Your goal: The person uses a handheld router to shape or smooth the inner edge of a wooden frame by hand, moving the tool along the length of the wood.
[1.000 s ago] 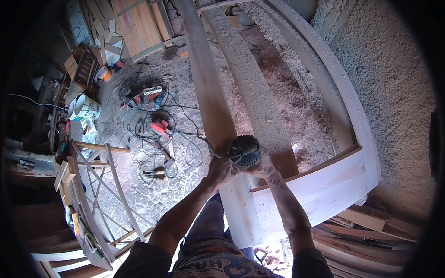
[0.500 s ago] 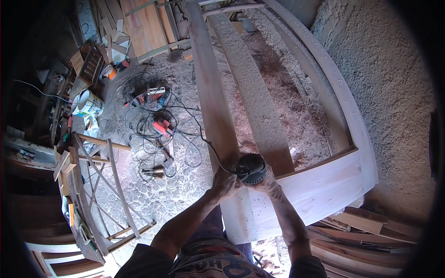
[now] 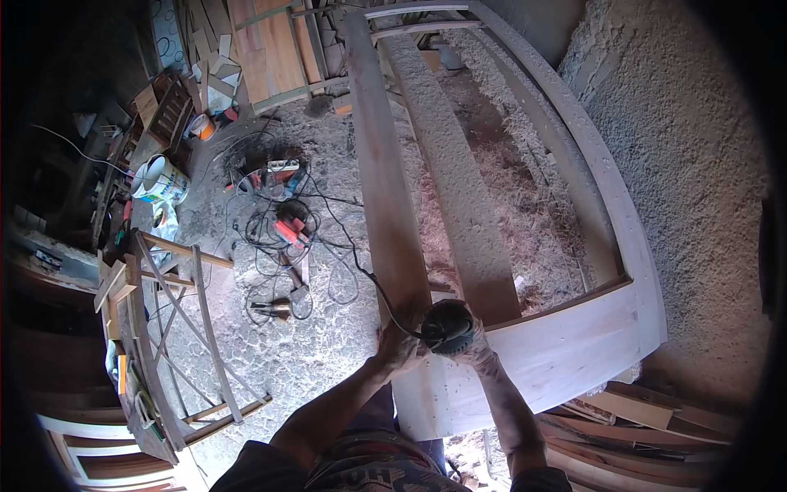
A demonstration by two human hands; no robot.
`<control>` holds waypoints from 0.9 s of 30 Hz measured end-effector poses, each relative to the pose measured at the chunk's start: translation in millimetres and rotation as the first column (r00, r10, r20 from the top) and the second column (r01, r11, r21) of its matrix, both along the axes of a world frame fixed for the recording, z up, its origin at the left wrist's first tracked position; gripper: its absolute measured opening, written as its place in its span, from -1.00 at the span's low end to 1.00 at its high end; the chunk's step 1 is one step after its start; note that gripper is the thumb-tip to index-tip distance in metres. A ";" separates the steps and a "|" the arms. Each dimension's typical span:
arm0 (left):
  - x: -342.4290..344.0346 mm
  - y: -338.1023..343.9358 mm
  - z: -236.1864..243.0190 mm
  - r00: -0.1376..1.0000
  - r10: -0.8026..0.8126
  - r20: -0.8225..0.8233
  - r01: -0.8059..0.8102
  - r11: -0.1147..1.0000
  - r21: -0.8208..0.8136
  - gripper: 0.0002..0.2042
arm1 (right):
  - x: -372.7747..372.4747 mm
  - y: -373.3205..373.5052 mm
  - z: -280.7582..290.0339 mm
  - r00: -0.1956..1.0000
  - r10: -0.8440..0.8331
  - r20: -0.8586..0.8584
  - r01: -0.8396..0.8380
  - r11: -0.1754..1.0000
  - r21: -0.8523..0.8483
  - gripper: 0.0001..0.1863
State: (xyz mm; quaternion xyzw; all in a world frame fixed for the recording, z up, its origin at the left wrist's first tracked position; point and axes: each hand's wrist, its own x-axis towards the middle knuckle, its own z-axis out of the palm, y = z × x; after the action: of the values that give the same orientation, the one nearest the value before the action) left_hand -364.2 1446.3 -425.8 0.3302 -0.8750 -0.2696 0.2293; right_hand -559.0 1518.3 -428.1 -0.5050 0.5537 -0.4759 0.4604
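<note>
Both my hands grip a dark, round-topped corded power tool [image 3: 448, 326]; its working end is hidden below, so the exact kind cannot be told. My left hand [image 3: 398, 348] closes round its left side and my right hand [image 3: 475, 351] round its right. The tool is over the near left corner of a large pale wooden frame [image 3: 541, 361], where the long left rail [image 3: 384, 189] meets the wide near rail. From the tool a black cord [image 3: 361, 261] runs off to the far left, over the left rail.
Tangled cables and a red power tool [image 3: 290, 230] lie on the dusty floor to the left. Further left stand a wooden trestle [image 3: 211, 324] and white buckets [image 3: 166, 180]. A rough wall [image 3: 680, 180] rises on the right, with stacked boards [image 3: 648, 407] below it.
The power tool has shifted slightly toward me over the frame's corner, both hands still round it. The whole view has also moved a little.
</note>
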 end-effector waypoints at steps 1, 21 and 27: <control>1.7 -0.9 -1.1 1.000 -0.006 -0.014 0.007 0.997 0.082 -0.17 | -0.6 -0.8 -1.0 1.000 0.001 0.010 -0.001 1.000 -0.027 -0.46; -17.3 -48.8 5.4 0.900 0.298 -0.318 -0.027 0.767 0.641 -0.59 | -2.9 -60.6 17.6 0.995 0.005 -0.097 -0.011 0.998 -0.058 -0.21; -25.7 -78.9 4.8 0.896 0.319 -0.308 0.105 0.521 0.847 -0.58 | -11.3 -93.7 9.0 0.987 -0.006 -0.160 -0.022 0.985 -0.172 -0.14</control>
State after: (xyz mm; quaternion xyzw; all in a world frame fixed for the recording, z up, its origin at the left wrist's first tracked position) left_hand -389.8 1367.4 -421.0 0.3867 -0.5369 -0.7097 0.2419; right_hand -570.4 1424.6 -419.2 -0.5819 0.5434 -0.4782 0.3708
